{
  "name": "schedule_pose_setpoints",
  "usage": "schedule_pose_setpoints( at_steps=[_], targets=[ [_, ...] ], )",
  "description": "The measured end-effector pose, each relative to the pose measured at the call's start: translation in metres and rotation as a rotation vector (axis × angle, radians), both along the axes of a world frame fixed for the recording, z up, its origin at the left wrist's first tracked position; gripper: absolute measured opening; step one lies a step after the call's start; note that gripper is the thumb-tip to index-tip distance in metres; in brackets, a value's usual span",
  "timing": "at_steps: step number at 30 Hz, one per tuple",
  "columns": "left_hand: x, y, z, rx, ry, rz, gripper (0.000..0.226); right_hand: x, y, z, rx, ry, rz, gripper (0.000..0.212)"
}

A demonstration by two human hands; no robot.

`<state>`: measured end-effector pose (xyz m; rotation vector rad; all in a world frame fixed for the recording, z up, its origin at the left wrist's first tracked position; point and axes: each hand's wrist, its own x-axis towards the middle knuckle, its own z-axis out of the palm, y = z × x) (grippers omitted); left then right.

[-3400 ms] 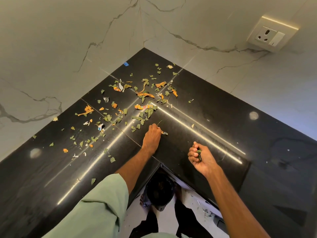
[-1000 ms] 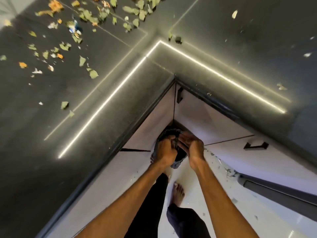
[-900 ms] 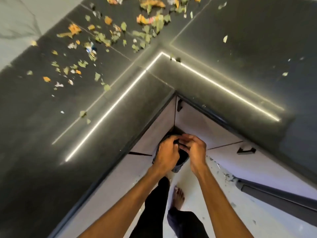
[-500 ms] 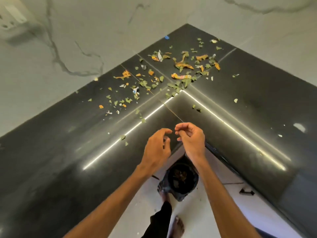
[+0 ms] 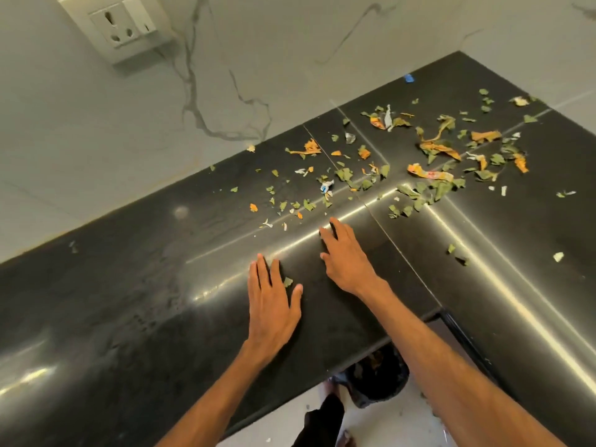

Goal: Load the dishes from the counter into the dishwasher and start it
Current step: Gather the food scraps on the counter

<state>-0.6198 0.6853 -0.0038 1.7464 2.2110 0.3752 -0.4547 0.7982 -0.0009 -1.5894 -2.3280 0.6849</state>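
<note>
Scraps [image 5: 432, 175] on counter [image 5: 129, 301]; bin [image 5: 377, 375] below edge; socket [image 5: 119, 27] behind-left.

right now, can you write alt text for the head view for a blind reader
A person's left hand lies flat on a glossy black corner counter, a green leaf scrap by its thumb, and the right hand rests fingertips-down just ahead. Torn green and orange scraps litter the corner beyond. A black-lined bin stands on the floor below the counter edge.
</note>
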Motion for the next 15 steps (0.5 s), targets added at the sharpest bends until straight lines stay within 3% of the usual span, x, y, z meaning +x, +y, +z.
schedule_pose_setpoints(
  at_steps=[3, 8, 12, 15],
  targets=[
    [0.013, 0.003, -0.017, -0.054, 0.127, -0.004, 0.074, 0.004, 0.003, -0.007, 0.137, -0.003, 0.024, 0.043],
    [0.047, 0.055, -0.019, -0.028, 0.174, -0.108, 0.074, 0.045, 0.024, -0.002, 0.29, 0.087, -0.009, 0.023],
    [0.088, 0.104, -0.02, 0.007, 0.144, -0.232, 0.076, 0.088, 0.045, 0.002, 0.3, 0.128, -0.161, 0.019],
    [0.12, 0.128, -0.021, 0.032, 0.12, -0.332, 0.078, 0.126, 0.042, 0.012, 0.319, 0.218, -0.394, 0.021]
  ],
)
